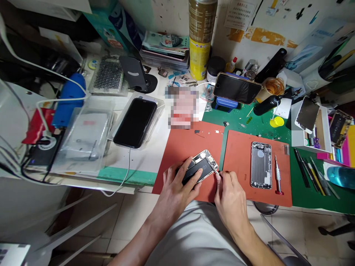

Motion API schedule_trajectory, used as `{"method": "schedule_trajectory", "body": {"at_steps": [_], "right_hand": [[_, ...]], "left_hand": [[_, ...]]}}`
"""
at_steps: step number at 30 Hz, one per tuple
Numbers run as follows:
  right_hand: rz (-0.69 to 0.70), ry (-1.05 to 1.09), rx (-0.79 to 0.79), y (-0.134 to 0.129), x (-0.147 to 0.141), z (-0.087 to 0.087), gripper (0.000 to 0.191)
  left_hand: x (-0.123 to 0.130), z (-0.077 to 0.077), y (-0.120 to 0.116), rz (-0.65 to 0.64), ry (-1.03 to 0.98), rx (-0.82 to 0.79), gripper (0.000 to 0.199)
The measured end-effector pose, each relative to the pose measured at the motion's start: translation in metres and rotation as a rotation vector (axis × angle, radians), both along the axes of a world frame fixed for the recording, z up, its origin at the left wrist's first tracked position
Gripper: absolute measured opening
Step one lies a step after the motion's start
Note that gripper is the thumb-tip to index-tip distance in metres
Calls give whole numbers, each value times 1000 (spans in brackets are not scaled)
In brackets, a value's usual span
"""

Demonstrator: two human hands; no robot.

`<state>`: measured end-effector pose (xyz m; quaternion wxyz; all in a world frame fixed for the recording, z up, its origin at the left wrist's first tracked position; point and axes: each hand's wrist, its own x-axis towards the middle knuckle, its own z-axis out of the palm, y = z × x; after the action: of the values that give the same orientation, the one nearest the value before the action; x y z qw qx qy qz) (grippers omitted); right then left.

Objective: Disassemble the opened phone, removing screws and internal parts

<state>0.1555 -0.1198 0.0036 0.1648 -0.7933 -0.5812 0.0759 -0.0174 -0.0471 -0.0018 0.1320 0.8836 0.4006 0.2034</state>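
Observation:
An opened phone point(203, 166) with a black battery lies tilted on the left red mat point(177, 142). My left hand point(179, 183) rests on it, fingers spread across the battery and the frame's left edge. Pinched in my right hand point(227, 190) are metal tweezers point(214, 168), whose tips reach the phone's right edge. On the right red mat point(238, 147) are an emptied phone housing point(261, 165) and, beside it, a screwdriver point(277, 175) with a red end. Small loose parts point(197, 131) sit above the opened phone.
Left of the mats, a black phone point(135, 123) lies on a clear case. Behind stand a tall spray can point(201, 40) and a phone on a blue stand point(237, 88). Farther right are a white box point(310, 138), pens and tools point(313, 173), and a blue bottle point(341, 177).

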Motion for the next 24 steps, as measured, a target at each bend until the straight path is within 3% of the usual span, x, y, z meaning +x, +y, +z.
{"method": "schedule_trajectory", "body": {"at_steps": [24], "right_hand": [[-156, 134, -36, 1, -8, -2, 31]], "left_hand": [[1, -1, 0, 2, 42, 14, 38]]}}
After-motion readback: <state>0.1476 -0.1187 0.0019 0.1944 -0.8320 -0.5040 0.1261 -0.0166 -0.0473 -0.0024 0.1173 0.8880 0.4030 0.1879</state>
